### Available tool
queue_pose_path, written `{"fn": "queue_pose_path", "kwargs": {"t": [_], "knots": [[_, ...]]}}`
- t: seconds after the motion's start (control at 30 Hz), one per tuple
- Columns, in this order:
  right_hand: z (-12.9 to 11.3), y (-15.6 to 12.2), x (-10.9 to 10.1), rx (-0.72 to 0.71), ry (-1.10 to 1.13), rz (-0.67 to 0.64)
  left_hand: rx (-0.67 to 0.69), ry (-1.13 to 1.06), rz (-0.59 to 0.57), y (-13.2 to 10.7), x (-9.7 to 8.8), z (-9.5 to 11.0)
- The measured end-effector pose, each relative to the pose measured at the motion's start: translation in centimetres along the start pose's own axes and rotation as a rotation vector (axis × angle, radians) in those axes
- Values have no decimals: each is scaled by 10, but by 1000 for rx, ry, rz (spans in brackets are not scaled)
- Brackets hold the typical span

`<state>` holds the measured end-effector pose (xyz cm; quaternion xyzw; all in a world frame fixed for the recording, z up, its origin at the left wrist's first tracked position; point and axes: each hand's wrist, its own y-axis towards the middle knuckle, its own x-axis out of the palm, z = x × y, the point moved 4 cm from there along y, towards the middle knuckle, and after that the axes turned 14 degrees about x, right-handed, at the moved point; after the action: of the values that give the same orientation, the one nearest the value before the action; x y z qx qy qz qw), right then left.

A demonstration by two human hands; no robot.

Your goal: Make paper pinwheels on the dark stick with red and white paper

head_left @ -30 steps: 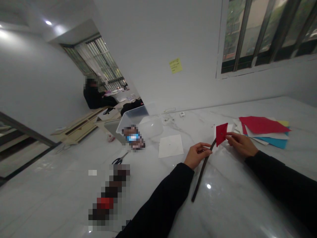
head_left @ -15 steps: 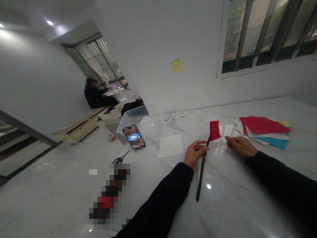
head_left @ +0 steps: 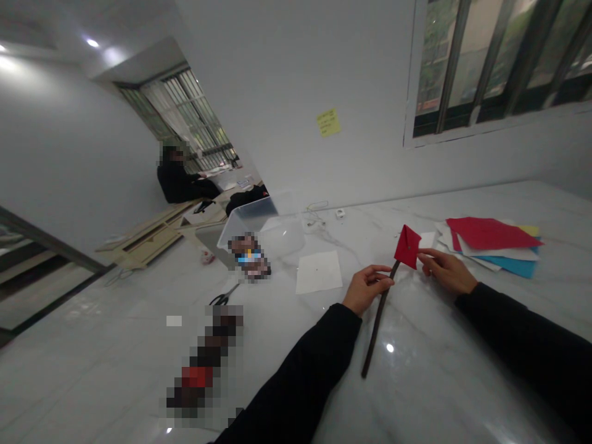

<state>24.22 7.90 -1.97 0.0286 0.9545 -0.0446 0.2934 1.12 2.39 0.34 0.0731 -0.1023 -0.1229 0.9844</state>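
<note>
My left hand (head_left: 367, 288) is closed round a thin dark stick (head_left: 376, 327) near its upper end; the stick slants down to the white table (head_left: 139, 345). A small red folded paper (head_left: 407, 246) sits at the stick's top. Just right of it, my right hand (head_left: 444, 269) rests low over the table with fingers curled, its fingertips touching the red paper's edge.
A stack of coloured paper sheets (head_left: 494, 243) lies at the right. A white square sheet (head_left: 319, 272), scissors (head_left: 224, 299) and a clear plastic box (head_left: 259, 225) lie to the left. Another person (head_left: 178, 176) sits far back at a desk.
The red paper on the stick turned and swung back to the right. My right hand, apart from it half a second ago, has come back to its edge.
</note>
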Motion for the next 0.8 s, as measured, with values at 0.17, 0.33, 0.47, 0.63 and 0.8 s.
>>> {"fn": "queue_pose_path", "kwargs": {"t": [0.17, 0.33, 0.47, 0.63, 0.8], "knots": [[0, 0, -1, -3, 68, -3, -2, 13, -5, 0, 0, 0], [2, 0, -2, 43, 107, -17, 3, 9, -1, 0, -1, 0], [-2, -1, 4, 24, 0, -244, 5, 6, 8, 0, -2, -1], [-4, -3, 3, -24, 88, -158, 27, -15, 5, 0, -1, 0], [4, 0, 1, 27, 285, 9, 14, -11, 18, 0, -1, 1]]}}
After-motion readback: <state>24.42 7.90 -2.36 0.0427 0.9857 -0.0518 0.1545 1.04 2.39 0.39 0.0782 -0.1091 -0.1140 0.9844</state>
